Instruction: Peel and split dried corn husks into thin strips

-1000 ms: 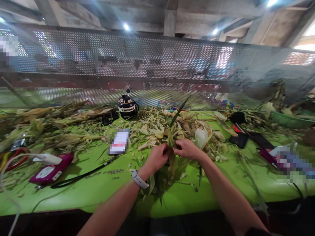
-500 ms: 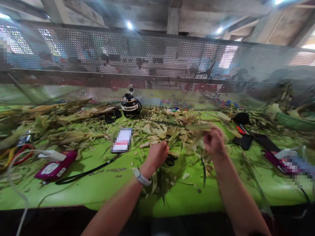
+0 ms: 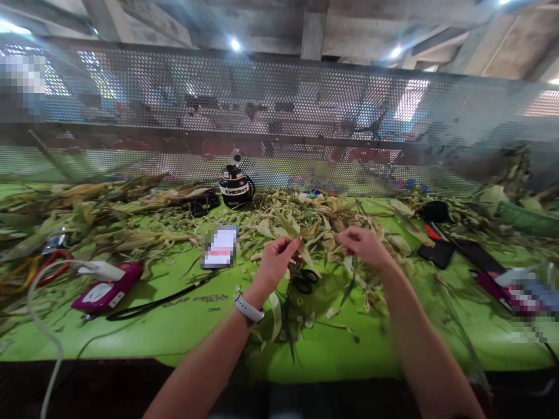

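My left hand (image 3: 275,261), with a pale watch on its wrist, pinches a pale green corn husk strip (image 3: 311,256) between thumb and fingers. My right hand (image 3: 365,245) is to its right with fingers closed together; what they hold, if anything, is blurred and cannot be made out. A dark green leaf strip (image 3: 348,286) shows just below that hand. Black-handled scissors (image 3: 304,281) lie on the green tabletop (image 3: 174,331) beneath and between the hands, their blades hidden. Loose husk pieces (image 3: 321,221) are heaped beyond both hands.
To the left are a phone (image 3: 220,247), a purple device (image 3: 107,291) with a white cable, and red-and-yellow-handled tools (image 3: 52,265). A black ENERGY jug (image 3: 236,187) stands before the perforated metal screen (image 3: 279,116). On the right are a black wallet-like item (image 3: 437,254) and a green basket (image 3: 530,220).
My right hand has moved left and slightly down, closer to my left hand; the long strip at it is no longer seen stretched out. My left hand has turned, and its husk strip shows more.
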A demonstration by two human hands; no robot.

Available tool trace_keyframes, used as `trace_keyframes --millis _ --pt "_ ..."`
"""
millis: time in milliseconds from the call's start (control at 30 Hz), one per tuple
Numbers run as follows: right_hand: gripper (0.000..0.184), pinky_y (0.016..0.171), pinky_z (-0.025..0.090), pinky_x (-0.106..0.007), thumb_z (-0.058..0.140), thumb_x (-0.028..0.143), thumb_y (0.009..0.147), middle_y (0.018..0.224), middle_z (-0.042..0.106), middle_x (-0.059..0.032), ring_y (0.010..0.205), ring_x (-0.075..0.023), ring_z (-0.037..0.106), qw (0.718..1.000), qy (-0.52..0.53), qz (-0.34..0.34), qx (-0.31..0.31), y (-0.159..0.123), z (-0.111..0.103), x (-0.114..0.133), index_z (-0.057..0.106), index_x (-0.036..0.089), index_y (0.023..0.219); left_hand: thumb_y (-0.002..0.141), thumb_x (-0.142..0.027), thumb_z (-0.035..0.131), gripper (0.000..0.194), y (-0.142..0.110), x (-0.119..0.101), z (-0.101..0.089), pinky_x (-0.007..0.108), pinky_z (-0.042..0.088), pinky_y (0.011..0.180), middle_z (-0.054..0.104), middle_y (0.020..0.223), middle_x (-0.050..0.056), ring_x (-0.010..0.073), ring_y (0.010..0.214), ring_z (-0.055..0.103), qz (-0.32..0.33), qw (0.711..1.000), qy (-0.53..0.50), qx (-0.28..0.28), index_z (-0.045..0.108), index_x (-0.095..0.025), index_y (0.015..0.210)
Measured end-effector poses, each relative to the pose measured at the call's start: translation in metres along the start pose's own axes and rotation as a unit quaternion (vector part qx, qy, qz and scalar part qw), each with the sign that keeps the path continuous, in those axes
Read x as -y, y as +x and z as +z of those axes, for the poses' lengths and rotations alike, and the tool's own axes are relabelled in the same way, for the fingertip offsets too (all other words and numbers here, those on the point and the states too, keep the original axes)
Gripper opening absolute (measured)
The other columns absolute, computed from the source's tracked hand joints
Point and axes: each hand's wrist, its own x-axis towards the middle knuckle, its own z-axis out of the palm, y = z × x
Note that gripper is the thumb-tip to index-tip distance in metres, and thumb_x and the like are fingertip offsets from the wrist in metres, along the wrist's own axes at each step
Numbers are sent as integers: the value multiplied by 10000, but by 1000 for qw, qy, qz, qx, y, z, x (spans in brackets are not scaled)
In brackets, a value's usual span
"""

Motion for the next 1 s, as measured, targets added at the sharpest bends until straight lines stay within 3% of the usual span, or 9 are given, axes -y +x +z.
trace_keyframes --millis 100,167,233,300,567,700,767,900,1000 --pt "261 547 381 -245 563 393 788 672 668 -37 573 -133 559 960 -203 -80 177 -18 31 16 650 162 705 664 -482 686 349 4 -1 -3 169 308 388 610 634 -27 81 476 579 13 995 -61 -78 598 -153 740" --pt "240 590 379 -258 544 358 797 757 691 -77 680 -180 603 910 -332 -100 228 -27 49 20 666 154 762 657 -464 701 346 6 -3 -6 167 338 404 632 670 -23 82 489 597 24 989 -101 -110 607 -157 786" --pt "251 596 376 -265 558 360 772 865 692 -116 761 -223 623 872 -414 -105 237 -32 62 20 663 146 852 641 -443 718 348 8 -5 -7 171 386 439 656 706 -15 98 539 630 22 983 -136 -122 606 -161 812" --pt "283 593 376 -273 559 338 746 953 677 -141 803 -252 633 853 -458 -94 231 -34 68 19 647 139 928 614 -415 740 351 8 -6 -7 180 428 477 671 726 -7 122 601 658 12 978 -165 -125 602 -161 812" --pt "310 603 371 -293 529 264 683 962 669 -165 838 -292 630 834 -493 -22 248 -32 57 22 621 119 942 583 -357 769 352 5 -3 -4 200 475 517 708 818 55 186 728 688 -9 973 -202 -109 624 -146 824" --pt "212 571 321 -264 553 255 661 870 674 -114 809 -259 612 847 -470 -2 250 -27 37 18 625 153 832 617 -399 744 342 4 0 -3 209 477 502 700 811 73 215 737 696 6 976 -181 -117 621 -132 791" --pt "179 563 307 -255 558 238 653 821 661 -84 768 -226 592 864 -439 5 245 -22 24 13 613 161 805 640 -404 727 361 6 1 -3 222 495 521 698 815 69 218 763 695 23 974 -177 -138 630 -140 866" --pt "177 602 357 -251 562 253 660 788 621 -44 703 -168 543 933 -285 11 219 -12 2 2 580 155 807 671 -373 716 450 10 1 -6 239 527 613 708 885 58 189 807 685 73 962 -182 -188 615 -195 1073" --pt "273 620 397 -255 598 363 662 763 583 -26 674 -142 517 977 -111 43 177 -7 -1 -1 559 149 827 664 -350 725 369 12 0 -8 231 522 655 710 920 63 173 824 678 85 956 -198 -199 661 -185 988"
